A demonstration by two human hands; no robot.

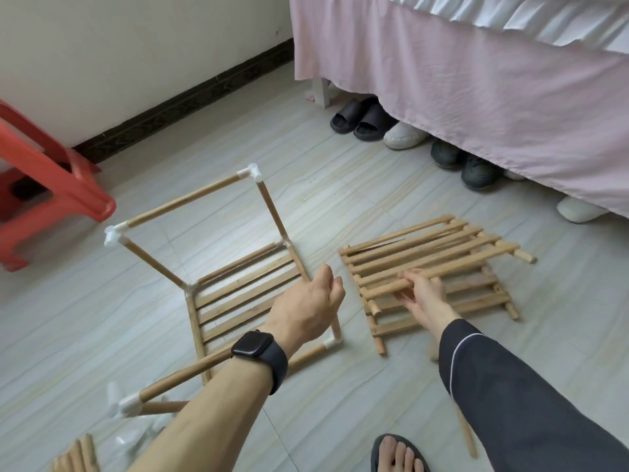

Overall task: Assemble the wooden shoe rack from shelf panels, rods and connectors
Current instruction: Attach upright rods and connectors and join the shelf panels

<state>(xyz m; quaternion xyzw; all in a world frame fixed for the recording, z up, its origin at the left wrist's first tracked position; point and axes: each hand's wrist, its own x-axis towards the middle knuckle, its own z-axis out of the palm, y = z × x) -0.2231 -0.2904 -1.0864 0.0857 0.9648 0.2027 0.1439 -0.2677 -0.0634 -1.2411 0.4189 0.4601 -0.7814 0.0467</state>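
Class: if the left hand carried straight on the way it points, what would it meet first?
Likely nothing close: the left hand points past the shelf panels' corner over bare floor, toward the white shoe; depth unclear.

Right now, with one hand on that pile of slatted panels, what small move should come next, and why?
Probably lift the top shelf panel off the stack and carry it to the frame. The right hand grips a rod on top; the frame holds only one panel, and its upper connectors stand free.
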